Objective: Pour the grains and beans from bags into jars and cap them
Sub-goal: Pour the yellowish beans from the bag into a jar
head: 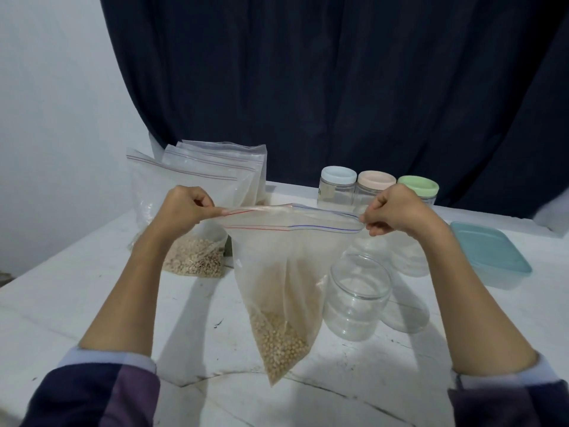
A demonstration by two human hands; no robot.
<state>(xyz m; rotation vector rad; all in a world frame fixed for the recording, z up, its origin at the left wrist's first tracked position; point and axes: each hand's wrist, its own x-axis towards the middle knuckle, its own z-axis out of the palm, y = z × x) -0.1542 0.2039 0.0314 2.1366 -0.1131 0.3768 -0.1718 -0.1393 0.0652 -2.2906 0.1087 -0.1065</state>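
Clear zip-lock plastic bag with pale round beans sunk in bottom corner, hanging above white table. Pinched at zip ends by left hand and right hand. Open clear jar just beside at 3 o'clock; lidded jars at 1 o'clock; more bags at 11 o'clock.

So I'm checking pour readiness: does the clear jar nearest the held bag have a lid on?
No. The nearest clear jar stands open-mouthed beside the held bag; only the three jars at the back wear lids.
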